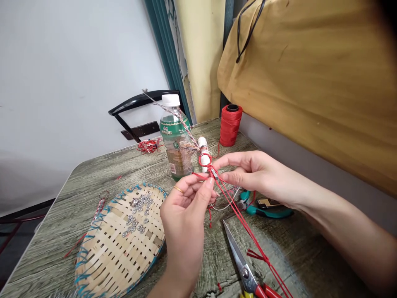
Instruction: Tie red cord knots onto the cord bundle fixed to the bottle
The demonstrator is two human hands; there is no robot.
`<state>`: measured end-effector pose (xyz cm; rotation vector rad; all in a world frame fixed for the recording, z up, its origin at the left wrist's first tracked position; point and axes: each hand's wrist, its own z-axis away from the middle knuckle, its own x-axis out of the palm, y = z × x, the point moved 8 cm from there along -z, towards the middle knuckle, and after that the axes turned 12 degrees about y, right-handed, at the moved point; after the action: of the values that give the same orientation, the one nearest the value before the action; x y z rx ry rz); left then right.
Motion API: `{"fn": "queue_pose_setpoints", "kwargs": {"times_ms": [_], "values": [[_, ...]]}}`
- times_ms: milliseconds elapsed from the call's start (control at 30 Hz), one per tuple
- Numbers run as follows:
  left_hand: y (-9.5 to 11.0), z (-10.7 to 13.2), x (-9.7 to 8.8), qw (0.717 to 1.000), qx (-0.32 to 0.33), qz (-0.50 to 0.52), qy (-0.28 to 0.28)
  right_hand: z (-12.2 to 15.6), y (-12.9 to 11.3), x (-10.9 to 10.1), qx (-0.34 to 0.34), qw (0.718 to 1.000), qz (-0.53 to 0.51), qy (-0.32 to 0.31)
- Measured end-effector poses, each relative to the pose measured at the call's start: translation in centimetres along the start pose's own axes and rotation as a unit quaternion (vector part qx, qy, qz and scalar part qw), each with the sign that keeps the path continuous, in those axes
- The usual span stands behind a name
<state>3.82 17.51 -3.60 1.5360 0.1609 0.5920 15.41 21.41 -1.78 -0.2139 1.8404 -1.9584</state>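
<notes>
My left hand [186, 211] is raised over the table, a gold ring on one finger, its fingertips pinched on red cords [240, 219] near a small metal piece [214, 173]. My right hand [257, 174] comes in from the right and pinches the same cords at the knot, just under a red loop [205, 159]. The cord strands trail down toward the near right edge of the table. Both hands are closed on the cords.
A woven bamboo tray [105, 252] with several small metal nuts [138, 215] lies at the left. Scissors with red handles [245, 269] lie near the front. A green-labelled bottle [175, 140], a red thread spool [230, 125], teal pliers [266, 211] and a lighter [269, 203] stand behind.
</notes>
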Motion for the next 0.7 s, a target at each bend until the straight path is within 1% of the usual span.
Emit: {"fn": "queue_pose_setpoints", "kwargs": {"times_ms": [67, 133, 333, 500, 700], "values": [[0.2, -0.2, 0.1, 1.0, 0.002, 0.007, 0.004, -0.1, 0.0, 0.3, -0.008, 1.0, -0.02, -0.011], [0.4, -0.3, 0.3, 1.0, 0.006, 0.012, 0.0, -0.2, -0.1, 0.2, -0.018, 0.999, -0.037, -0.006], [0.6, -0.2, 0.9, 0.999, 0.026, 0.024, -0.018, -0.1, -0.3, -1.1, -0.019, 0.997, -0.033, 0.065], [0.7, -0.2, 0.8, 0.998, 0.045, 0.031, -0.005, -0.1, -0.4, -1.7, -0.026, 0.992, -0.046, 0.112], [0.6, -0.1, 0.7, 0.998, 0.049, 0.041, 0.011, 0.0, 0.2, -2.0, 0.012, 0.984, -0.084, 0.156]]}}
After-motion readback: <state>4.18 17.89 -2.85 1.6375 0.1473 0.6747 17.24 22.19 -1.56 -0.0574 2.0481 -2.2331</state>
